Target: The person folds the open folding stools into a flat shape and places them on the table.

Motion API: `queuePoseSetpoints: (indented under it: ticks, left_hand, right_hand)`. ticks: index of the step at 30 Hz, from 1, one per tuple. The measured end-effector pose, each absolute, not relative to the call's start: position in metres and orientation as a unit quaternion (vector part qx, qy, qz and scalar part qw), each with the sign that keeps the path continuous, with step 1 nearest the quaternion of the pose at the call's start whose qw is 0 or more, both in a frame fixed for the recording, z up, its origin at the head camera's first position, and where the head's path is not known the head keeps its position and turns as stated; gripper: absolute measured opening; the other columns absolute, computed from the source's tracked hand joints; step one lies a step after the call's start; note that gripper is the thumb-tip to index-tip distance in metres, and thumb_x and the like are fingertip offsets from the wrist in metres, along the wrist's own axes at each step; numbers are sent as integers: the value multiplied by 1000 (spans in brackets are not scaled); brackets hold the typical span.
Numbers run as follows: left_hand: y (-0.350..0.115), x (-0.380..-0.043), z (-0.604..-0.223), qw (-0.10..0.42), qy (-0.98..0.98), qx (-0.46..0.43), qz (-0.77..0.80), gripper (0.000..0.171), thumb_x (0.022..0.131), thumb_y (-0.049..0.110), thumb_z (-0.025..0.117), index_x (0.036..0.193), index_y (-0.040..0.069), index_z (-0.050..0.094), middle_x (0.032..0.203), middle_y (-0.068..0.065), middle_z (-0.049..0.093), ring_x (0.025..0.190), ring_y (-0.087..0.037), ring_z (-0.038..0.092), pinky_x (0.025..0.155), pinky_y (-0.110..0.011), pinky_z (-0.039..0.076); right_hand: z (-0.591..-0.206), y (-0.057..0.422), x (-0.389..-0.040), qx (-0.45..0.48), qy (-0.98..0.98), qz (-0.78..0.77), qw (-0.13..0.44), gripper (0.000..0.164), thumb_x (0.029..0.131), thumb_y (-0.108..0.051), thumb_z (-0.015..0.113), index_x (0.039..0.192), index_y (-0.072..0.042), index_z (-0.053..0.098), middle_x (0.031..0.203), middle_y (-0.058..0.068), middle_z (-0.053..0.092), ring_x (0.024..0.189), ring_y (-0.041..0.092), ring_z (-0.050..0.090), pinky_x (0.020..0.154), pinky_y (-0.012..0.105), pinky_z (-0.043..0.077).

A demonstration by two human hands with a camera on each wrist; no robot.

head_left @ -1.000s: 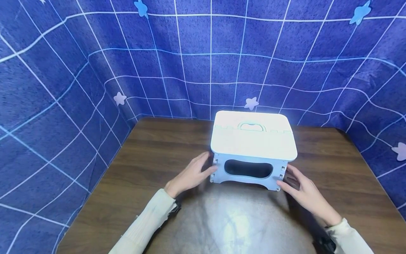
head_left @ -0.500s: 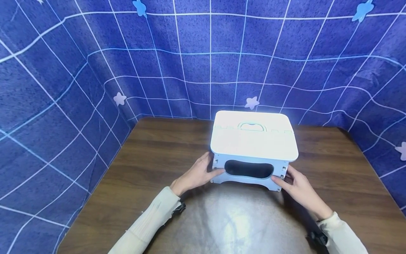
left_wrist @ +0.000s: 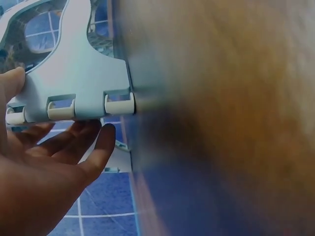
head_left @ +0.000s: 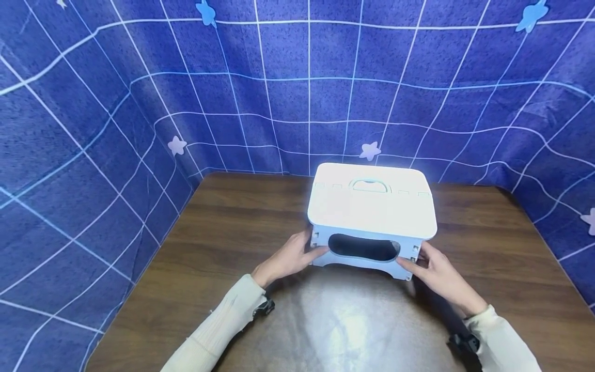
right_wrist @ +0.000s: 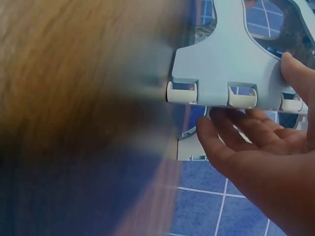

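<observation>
A folding step stool (head_left: 372,212) with a white top and pale blue legs stands unfolded on the wooden table. Its top has a carry handle (head_left: 370,185), and the front leg panel has a wide oval opening. My left hand (head_left: 289,258) grips the left side of that panel, thumb across the front near the opening. On the right side my right hand (head_left: 439,276) holds it the same way. Both wrist views show the thumb on the panel (left_wrist: 83,83) and the other fingers curled behind its hinged edge (right_wrist: 241,98); the fingertips are partly hidden.
Brown wooden table (head_left: 223,222) surrounds the stool, with a bright glare in front of it. A blue grid-patterned curtain (head_left: 283,98) with star shapes hangs behind and along both sides, close to the table's edges.
Both thumbs have slid inward over the front panel, toward the opening, and the hands have closed in on the stool's sides. The stool stays nearly in place.
</observation>
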State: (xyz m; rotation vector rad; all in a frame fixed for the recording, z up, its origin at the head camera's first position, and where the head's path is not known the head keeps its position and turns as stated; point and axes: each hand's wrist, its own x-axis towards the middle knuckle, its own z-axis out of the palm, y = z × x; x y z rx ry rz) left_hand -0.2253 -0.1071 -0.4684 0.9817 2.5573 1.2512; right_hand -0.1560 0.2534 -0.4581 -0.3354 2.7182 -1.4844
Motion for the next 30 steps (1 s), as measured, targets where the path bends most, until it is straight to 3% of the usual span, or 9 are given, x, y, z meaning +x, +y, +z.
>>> queuePoseSetpoints:
  ticks: [7,13,15,17,23,27,30]
  left_hand:
    - [-109,-224,-466,90,838,319,434,74,98,40,62,157,37,17,149,-1,48,127,-13,53,103,-32,47]
    - [-114,-222,-470,107,819,324,461,66,99,27,64,155,26,28,135,-3,58,113,-16,61,94,-31,52]
    - [-114,-220,-466,120,805,336,474,63,100,20,62,154,19,31,136,-9,58,116,-22,61,95,-31,52]
    - [-112,-220,-468,134,786,349,492,58,101,17,60,153,19,34,141,-8,56,122,-22,59,99,-31,49]
    - [-106,-213,-477,162,794,339,478,46,104,33,54,147,20,45,134,-2,62,109,-12,63,92,-29,53]
    - [-104,-208,-476,141,803,335,472,45,103,33,56,144,17,48,130,-2,65,102,-9,64,87,-28,54]
    - [-103,-205,-475,116,812,319,475,40,100,32,61,133,11,58,119,-3,70,94,-8,67,80,-27,56]
  right_hand:
    - [-462,258,-159,-136,855,-500,25,44,95,-24,70,131,-4,53,116,14,66,96,10,65,79,26,55]
    - [-464,258,-162,-167,846,-506,34,44,96,-22,68,135,-9,51,120,12,65,100,10,63,81,27,54]
    - [-463,259,-162,-177,843,-506,39,44,97,-21,67,136,-11,51,121,10,65,101,9,61,83,26,53]
    - [-464,260,-162,-190,835,-515,48,40,98,-19,66,135,-11,53,119,10,65,100,10,61,83,25,52]
    - [-471,256,-162,-212,800,-554,89,33,100,-16,61,132,-6,58,122,11,64,99,10,58,82,24,49]
    - [-470,258,-162,-210,799,-557,88,32,99,-15,62,130,-8,60,119,12,65,94,10,59,79,25,50]
    - [-468,260,-161,-209,804,-549,87,32,98,-15,65,129,-8,60,117,12,67,92,12,61,77,26,52]
